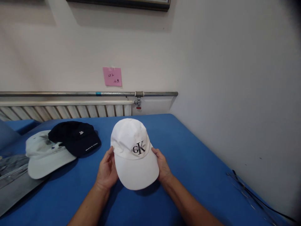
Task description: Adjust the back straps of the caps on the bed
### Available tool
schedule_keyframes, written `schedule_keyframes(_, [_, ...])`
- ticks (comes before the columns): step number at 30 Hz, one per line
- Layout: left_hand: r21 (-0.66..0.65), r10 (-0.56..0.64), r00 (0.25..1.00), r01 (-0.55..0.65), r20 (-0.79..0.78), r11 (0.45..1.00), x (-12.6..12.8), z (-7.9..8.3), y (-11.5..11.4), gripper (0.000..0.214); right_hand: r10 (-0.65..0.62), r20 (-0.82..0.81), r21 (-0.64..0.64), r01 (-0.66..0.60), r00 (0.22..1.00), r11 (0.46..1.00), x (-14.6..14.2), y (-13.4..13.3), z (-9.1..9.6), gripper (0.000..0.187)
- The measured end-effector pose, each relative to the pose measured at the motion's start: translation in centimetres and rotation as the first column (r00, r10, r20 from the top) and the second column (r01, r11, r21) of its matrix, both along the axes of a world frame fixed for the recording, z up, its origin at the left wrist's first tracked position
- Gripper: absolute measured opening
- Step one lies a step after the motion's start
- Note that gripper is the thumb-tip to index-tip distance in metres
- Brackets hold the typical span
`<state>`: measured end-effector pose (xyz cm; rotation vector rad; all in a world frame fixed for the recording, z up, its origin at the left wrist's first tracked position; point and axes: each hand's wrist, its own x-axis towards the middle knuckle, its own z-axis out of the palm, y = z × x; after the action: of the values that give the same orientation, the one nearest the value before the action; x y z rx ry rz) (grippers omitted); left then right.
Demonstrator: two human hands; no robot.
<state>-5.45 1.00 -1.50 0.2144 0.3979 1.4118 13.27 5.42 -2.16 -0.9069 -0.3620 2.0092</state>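
A white baseball cap [133, 150] with a black "CK" logo sits in front of me on the blue surface [192, 157], its brim pointing toward me. My left hand [107, 171] grips the cap's left side where the brim meets the crown. My right hand [162, 166] holds the right side the same way. Fingers of both hands curl under the cap's edge.
To the left lie a dark navy cap [76, 138] overlapping a pale white cap [44, 155]. A grey printed sheet [14, 179] lies at the far left. A radiator [66, 110] and pipe [89, 93] run along the back wall; a white wall [235, 94] borders the right.
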Motion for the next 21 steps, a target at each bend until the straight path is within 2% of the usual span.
schedule_keyframes(2, [0.156, -0.088, 0.996, 0.084, 0.016, 0.984, -0.5, -1.0, 0.4, 0.043, 0.014, -0.009, 0.009, -0.014, 1.000, 1.000, 0.0, -0.1, -0.1, 0.025])
schedule_keyframes(5, [0.372, -0.239, 0.970, 0.206, 0.043, 0.905, -1.2, -2.0, 0.9, 0.045, 0.007, -0.011, 0.060, -0.006, 1.000, 0.998, -0.1, -0.2, -0.4, 0.023])
schedule_keyframes(8, [0.446, -0.305, 0.951, 0.250, 0.055, 0.860, -1.8, -2.2, 1.2, 0.048, -0.008, -0.014, 0.137, 0.010, 1.000, 0.991, -0.3, -0.3, -0.8, 0.024])
schedule_keyframes(13, [0.406, -0.349, 0.934, 0.294, 0.069, 0.866, -2.3, -2.2, 1.2, 0.051, 0.050, -0.033, 0.215, -0.042, 0.998, 0.976, -0.5, -0.4, -1.0, 0.028])
schedule_keyframes(17, [0.320, -0.359, 0.928, 0.312, 0.101, 0.895, -2.6, -2.2, 1.1, 0.052, 0.076, -0.035, 0.288, -0.063, 0.996, 0.956, -0.5, -0.6, -0.9, 0.034])
schedule_keyframes(21, [0.208, -0.332, 0.936, 0.303, 0.120, 0.930, -2.7, -1.9, 0.8, 0.052, 0.086, -0.036, 0.303, -0.071, 0.996, 0.950, -0.5, -0.7, -1.0, 0.029])
